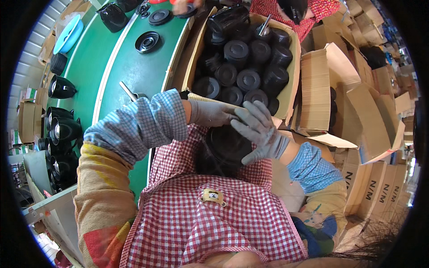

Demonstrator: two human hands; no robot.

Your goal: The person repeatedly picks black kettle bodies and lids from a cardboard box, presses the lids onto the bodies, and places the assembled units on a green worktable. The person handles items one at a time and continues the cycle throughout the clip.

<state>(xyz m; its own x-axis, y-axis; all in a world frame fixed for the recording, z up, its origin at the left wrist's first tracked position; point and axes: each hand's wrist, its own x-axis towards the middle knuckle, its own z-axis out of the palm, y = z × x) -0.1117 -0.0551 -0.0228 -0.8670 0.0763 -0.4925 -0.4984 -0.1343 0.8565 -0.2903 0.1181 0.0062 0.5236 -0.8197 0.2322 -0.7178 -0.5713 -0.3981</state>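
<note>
A shiny black round piece [229, 144], perhaps a kettle body, rests in my lap against the checked apron [223, 205]. My right hand [261, 133], in a grey glove, lies along its far right edge with fingers stretched out and spread. At the far edge of the black piece is my left hand [211, 113], also gloved in grey; its fingertips are hidden behind the right hand's fingers. Just beyond both hands stands an open carton [190, 82] packed with black round lidded parts [236, 52].
Left is a green work table [138, 71] with a black lid [148, 42], a metal tube [128, 91] and several black kettles [61, 129]. A light-blue basin [68, 34] sits behind. Opened cartons [373, 120] crowd the right. Another person's hand [182, 6] shows at the top.
</note>
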